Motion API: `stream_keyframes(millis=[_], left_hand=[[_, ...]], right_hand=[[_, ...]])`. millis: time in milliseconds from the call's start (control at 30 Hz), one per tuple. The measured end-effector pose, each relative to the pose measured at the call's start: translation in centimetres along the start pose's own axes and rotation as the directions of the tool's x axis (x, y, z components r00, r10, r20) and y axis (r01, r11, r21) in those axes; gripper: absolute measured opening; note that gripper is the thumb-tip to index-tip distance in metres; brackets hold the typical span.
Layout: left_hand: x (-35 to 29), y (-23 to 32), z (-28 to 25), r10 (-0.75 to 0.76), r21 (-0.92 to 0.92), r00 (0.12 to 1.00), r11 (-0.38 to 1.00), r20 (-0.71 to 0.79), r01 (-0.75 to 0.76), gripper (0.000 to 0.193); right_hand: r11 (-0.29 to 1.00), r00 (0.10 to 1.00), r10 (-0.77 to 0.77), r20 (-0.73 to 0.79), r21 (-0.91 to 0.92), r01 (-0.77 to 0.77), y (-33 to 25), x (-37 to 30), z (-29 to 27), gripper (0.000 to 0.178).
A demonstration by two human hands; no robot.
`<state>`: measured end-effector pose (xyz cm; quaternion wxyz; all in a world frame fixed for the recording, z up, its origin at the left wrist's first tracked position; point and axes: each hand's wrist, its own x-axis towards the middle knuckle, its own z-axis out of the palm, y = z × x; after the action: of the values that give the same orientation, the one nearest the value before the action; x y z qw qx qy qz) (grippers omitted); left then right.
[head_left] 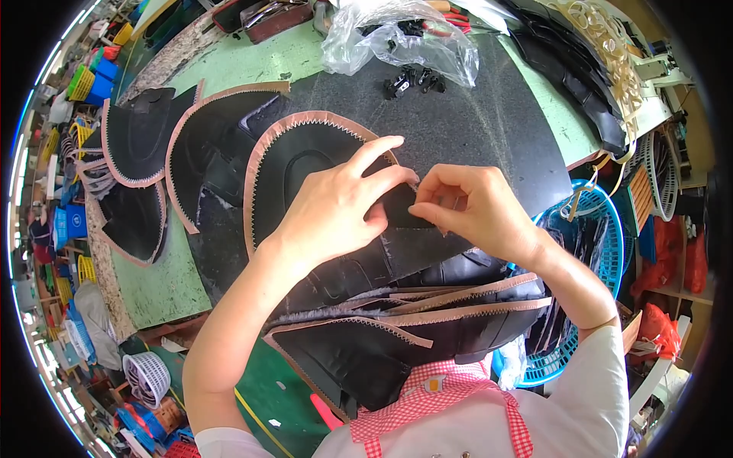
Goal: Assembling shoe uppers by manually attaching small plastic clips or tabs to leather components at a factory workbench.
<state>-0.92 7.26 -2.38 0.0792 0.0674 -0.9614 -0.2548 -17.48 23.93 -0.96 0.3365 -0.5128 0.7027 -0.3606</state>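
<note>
A black shoe-upper piece [267, 164] with a tan, zigzag-stitched edge lies on the bench under my left hand [332, 214]. That hand rests over the piece with its fingers stretched and apart, one fingertip at the piece's right edge, close to my right hand. My right hand [473, 206] is closed in a pinch, thumb against fingers, just right of that edge. What it pinches is too small or hidden to make out. More black pieces [473, 317] with the same tan edging and a fuzzy grey lining lie stacked at the bench's near edge, against my apron.
Similar pieces [137, 130] overlap at the left of the green bench [164, 282]. Small black clips [416, 80] and a clear plastic bag [382, 42] lie at the back of the dark mat [489, 114]. A blue basket [611, 244] stands at right, below tan straps [603, 38].
</note>
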Motion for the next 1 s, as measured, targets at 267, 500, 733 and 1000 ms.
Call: stream_keyframes(millis=[267,500,733,1000], left_hand=[[0.4,-0.4,0.8,-0.012,0.013,0.993,1.0,-0.114,0.014,0.026],[0.7,-2.0,1.7,0.007,-0.256,0.966,0.964,-0.259,-0.076,0.008],[-0.6,-5.5,0.7,0.102,-0.717,0.94,0.621,-0.326,-0.316,0.017],[-2.0,-3.5,1.7,-0.227,-0.743,0.886,0.645,-0.405,-0.175,0.011]], right_hand=[[0.989,0.989,0.118,-0.092,-0.075,-0.125,0.5,1.2,-0.3,0.013],[0.925,0.958,0.276,0.077,0.249,-0.287,-0.5,1.6,0.0,0.016],[0.983,0.989,-0.139,-0.045,-0.13,0.132,0.9,2.0,1.3,0.023],[0.997,0.985,-0.079,0.153,0.016,0.077,0.2,2.6,3.9,0.018]])
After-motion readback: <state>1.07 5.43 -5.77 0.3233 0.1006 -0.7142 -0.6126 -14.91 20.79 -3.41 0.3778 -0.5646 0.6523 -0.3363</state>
